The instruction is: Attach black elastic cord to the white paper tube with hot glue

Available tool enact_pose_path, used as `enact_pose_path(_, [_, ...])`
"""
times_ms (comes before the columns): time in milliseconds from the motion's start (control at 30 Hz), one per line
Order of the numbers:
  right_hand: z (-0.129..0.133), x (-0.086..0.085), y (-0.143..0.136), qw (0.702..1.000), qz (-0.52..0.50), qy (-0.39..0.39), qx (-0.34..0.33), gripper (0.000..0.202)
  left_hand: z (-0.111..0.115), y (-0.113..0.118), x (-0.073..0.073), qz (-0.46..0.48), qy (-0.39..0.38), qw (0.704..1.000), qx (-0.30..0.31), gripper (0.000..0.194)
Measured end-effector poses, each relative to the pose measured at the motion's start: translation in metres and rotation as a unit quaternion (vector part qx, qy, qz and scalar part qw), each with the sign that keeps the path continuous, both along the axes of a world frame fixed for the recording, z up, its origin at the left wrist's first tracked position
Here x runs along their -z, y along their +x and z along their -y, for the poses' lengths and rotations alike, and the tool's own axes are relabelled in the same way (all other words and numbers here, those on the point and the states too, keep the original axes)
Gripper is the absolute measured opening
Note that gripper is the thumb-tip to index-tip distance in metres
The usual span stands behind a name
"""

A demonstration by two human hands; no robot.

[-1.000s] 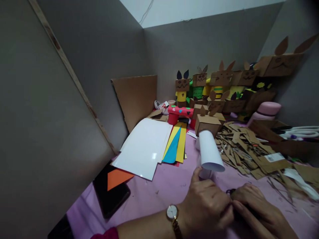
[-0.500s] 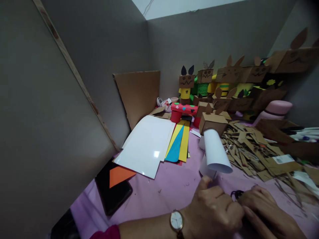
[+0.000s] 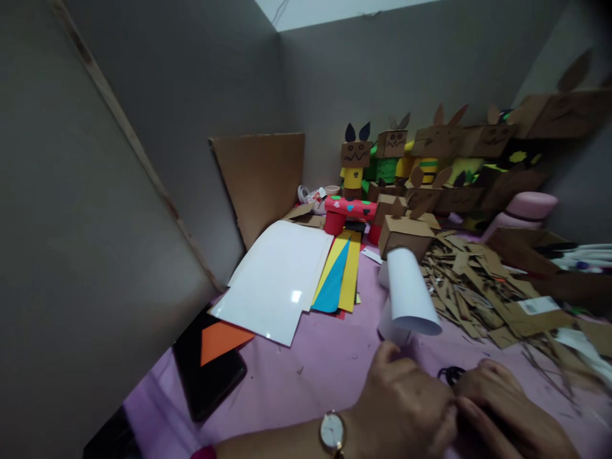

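My left hand (image 3: 406, 398), with a watch (image 3: 332, 431) at the wrist, is closed at the lower right, its fingers curled toward my other hand. Against it, my right hand (image 3: 507, 405) is closed too. Whatever lies between the fingers is hidden. Black scissor-like handles or loops (image 3: 451, 375) show just behind the right hand, too small to be sure of. Beyond my left thumb stands a white paper figure: a rolled white tube (image 3: 412, 293) joined to a brown cardboard box head (image 3: 406, 237) with ears, resting on further white paper rolls.
White sheets (image 3: 277, 280) lie left of centre, beside yellow and blue paper (image 3: 335, 287). A dark phone-like slab (image 3: 205, 382) carries orange paper (image 3: 222, 341). Cardboard scraps (image 3: 473, 280) pile up at right. Box-headed figures (image 3: 356, 155) line the back, near a pink bottle (image 3: 528, 207).
The view has shifted slightly, so the whole scene sits a little further left. Both hands stay together in nearly the same place, with the left fingers slightly lower.
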State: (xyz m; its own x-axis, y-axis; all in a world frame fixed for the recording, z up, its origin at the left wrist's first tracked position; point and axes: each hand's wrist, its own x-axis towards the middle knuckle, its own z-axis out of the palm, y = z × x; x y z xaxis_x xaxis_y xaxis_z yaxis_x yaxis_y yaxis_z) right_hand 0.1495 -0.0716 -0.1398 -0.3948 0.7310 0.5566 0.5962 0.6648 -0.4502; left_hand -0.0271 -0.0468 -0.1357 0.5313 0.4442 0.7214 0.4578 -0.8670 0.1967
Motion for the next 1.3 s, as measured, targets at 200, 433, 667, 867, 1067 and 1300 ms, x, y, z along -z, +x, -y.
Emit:
enact_pose_path(200, [-0.001, -0.018, -0.008, 0.988, -0.066, -0.127, 0.052, 0.026, -0.001, 0.000, -0.016, 0.110, -0.474, 0.872, 0.056, 0.010])
enact_pose_path(433, [-0.009, -0.023, 0.001, 0.966, -0.147, -0.171, 0.123, 0.039, -0.005, 0.002, -0.019, 0.193, -0.582, 0.776, 0.148, 0.020])
enact_pose_path(667, [-0.010, -0.025, -0.007, 0.984, -0.103, -0.123, 0.076, 0.032, -0.001, 0.006, -0.018, 0.099, -0.462, 0.876, 0.101, 0.029])
enact_pose_path(867, [-0.006, -0.022, -0.009, 0.983, -0.095, -0.133, 0.084, 0.032, -0.007, 0.004, -0.008, -0.042, -0.261, 0.963, 0.061, 0.030])
enact_pose_path(1067, [-0.005, -0.028, -0.011, 0.975, -0.119, -0.158, 0.101, 0.030, -0.002, 0.003, -0.014, -0.042, -0.292, 0.954, 0.044, 0.031])
enact_pose_path(1300, [-0.007, -0.027, -0.003, 0.956, -0.185, -0.176, 0.141, 0.038, -0.002, 0.005, -0.023, 0.111, -0.506, 0.854, 0.037, 0.032])
